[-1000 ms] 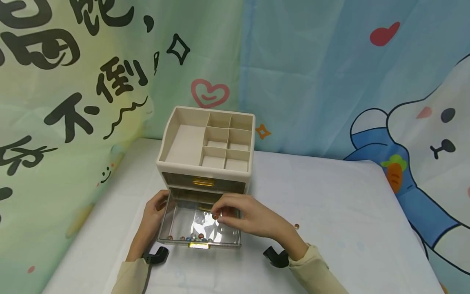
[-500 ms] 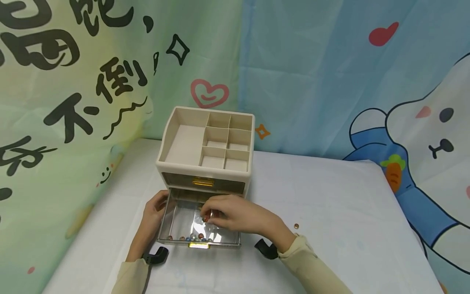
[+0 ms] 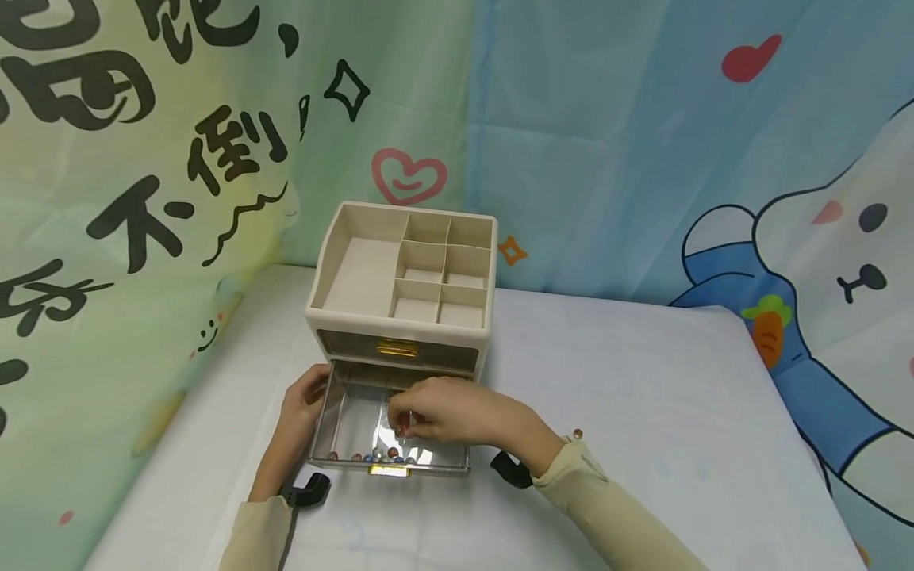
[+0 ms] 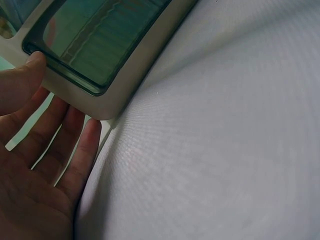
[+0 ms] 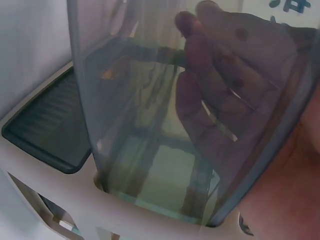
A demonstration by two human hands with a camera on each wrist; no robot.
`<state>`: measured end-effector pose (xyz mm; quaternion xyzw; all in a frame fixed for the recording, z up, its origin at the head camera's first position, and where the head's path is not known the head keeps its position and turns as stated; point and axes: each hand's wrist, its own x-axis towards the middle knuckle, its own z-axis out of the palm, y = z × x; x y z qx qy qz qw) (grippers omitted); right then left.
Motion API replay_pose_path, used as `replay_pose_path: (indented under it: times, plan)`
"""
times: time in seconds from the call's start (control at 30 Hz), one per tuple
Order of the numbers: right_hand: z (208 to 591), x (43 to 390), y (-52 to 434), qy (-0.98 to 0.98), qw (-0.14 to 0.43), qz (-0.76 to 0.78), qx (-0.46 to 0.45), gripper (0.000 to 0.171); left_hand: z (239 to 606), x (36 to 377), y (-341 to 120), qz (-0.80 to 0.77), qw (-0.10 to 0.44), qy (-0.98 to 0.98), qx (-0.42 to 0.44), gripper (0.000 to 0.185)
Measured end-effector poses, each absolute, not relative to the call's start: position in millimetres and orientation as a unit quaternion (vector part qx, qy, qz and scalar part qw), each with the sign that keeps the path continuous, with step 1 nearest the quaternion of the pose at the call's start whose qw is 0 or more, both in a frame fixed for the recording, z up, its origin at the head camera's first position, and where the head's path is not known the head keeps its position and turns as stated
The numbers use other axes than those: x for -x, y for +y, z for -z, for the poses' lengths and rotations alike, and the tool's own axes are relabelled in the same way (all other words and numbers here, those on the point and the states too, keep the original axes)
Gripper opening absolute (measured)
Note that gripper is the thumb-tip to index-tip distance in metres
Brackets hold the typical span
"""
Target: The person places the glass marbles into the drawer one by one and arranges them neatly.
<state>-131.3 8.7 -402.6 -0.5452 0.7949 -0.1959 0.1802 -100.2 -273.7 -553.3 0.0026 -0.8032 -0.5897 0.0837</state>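
In the head view a cream desk organizer [image 3: 400, 329] has its lower clear drawer [image 3: 357, 420] pulled out. Several small marbles [image 3: 393, 453] lie along the drawer's front wall. My right hand [image 3: 460, 412] is over the drawer, its fingertips pinching a reddish marble [image 3: 399, 431] that is partly covered by the fingers. Through the smoky drawer wall, the right wrist view shows this hand [image 5: 225, 75] with bent fingers. My left hand [image 3: 300, 408] holds the organizer's left front edge. In the left wrist view its thumb [image 4: 32, 70] lies on the side panel, fingers at the edge.
One loose marble [image 3: 577, 434] lies on the white tablecloth [image 3: 643, 396] right of the organizer. A shut upper drawer [image 3: 396, 349] with a gold handle sits above the open one. Divided compartments [image 3: 421, 301] form the top. A printed curtain [image 3: 571, 159] hangs behind.
My right hand has moved left over the drawer with the reddish marble, then dipped slightly lower. The left hand stays at the organizer's edge, and the head view has tilted a little.
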Motion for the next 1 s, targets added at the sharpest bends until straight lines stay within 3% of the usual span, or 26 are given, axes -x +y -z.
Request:
replay_pose_path:
  times: [1.0]
  plan:
    - [406.4, 123.8, -2.0, 0.807, 0.170, 0.104, 0.556, 0.003, 555.1, 102.0, -274.9, 0.610, 0.097, -0.786, 0.023, 0.031]
